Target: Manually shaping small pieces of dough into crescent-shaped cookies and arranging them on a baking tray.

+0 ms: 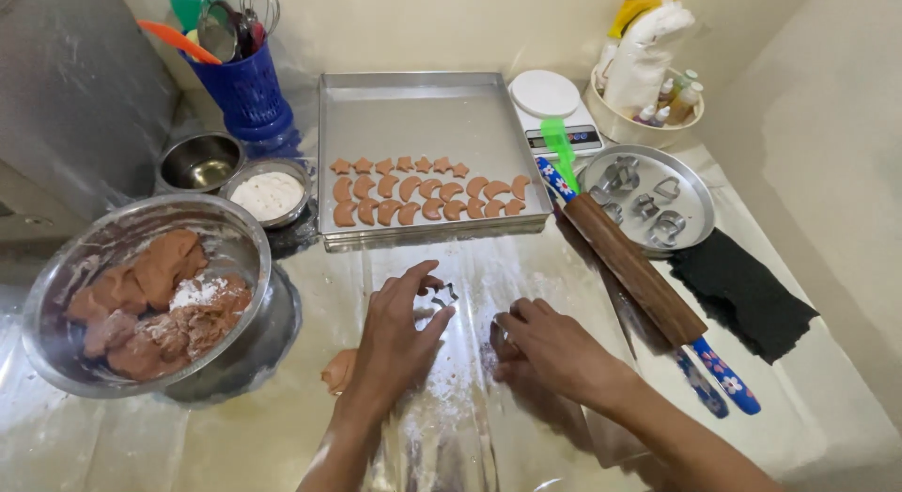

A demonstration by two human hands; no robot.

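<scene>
- Head view: my left hand (399,337) had a narrow grip on a small star-shaped metal cutter (443,295), pinched between thumb and fingers just above the floured plastic sheet (470,417) on the tabletop.
- My right hand (550,351) lay curled on the sheet just beside it; I could not tell whether it held anything.
- The baking tray (423,107) sat beyond the hands with rows of brown star and crescent cut-outs (427,199) along its near edge.
- A bowl of brown dough (150,299) stood to the left, and a rolling pin (639,271) lay to the right, leaning on a plate of spare cutters (648,201).
- Risk, as I judged it: dough could stick inside the star's narrow points and tear, since little flour showed there.
- The pin looked liable to roll off the plate's rim.
- Hidden: my left palm covered the cutter's near side, and a lump of dough (338,370) was half behind my wrist.
</scene>
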